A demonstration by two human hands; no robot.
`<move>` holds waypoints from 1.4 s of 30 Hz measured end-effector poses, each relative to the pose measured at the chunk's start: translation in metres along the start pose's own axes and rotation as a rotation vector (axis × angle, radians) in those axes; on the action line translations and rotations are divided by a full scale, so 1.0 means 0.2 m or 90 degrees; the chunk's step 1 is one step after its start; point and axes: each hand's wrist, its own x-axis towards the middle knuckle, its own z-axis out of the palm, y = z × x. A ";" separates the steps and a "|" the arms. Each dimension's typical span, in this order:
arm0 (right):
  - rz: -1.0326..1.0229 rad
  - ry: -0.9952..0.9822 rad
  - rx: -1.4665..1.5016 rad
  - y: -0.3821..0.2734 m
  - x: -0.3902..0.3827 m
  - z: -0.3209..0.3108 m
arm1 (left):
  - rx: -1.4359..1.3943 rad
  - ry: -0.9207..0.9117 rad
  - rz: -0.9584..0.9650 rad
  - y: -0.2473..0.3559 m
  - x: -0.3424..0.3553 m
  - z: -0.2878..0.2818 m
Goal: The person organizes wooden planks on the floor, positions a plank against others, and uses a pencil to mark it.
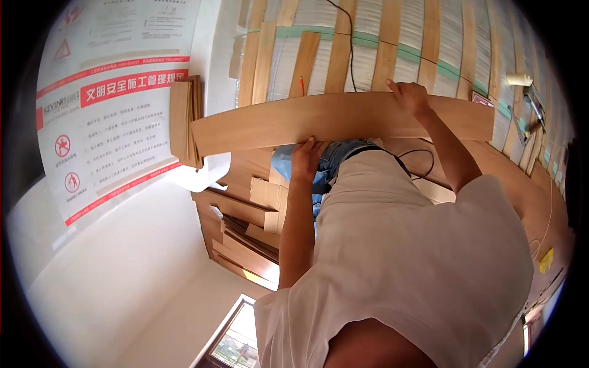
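A long, wide light-brown wooden board (257, 127) lies crosswise in front of my body. My left hand (305, 156) grips its lower edge near the middle, fingers bent onto the board. My right hand (410, 98) holds the upper edge farther right, thumb and fingers over it. The board's left end is beside a small stack of thin boards (183, 122) at the wall; whether they touch I cannot tell. A small orange pencil-like object (302, 84) shows just beyond the board's upper edge.
Wooden strips (386, 49) lie over pale underlay with green bands, crossed by a black cable (351, 43). A white wall with a printed poster (116, 135) stands left. Cardboard pieces (264, 193), dark trim (245, 239), a window (236, 331) and a metal tool (534, 107) are in view.
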 end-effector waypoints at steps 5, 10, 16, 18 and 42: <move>0.107 0.024 -0.002 0.23 -0.13 0.09 | 0.004 0.034 -0.036 -0.12 0.22 0.08; 0.154 -0.071 0.016 0.16 -0.22 0.07 | -0.050 0.107 0.002 -0.22 0.27 0.14; 0.137 -0.333 0.205 0.30 -0.01 0.15 | -0.069 0.175 0.043 -0.27 0.31 0.10; 0.139 -0.433 0.240 0.31 0.15 0.32 | -0.059 0.160 0.040 -0.28 0.30 0.07; 0.471 0.198 -0.160 1.00 0.55 -0.06 | 0.010 0.183 -0.059 -0.18 0.32 0.09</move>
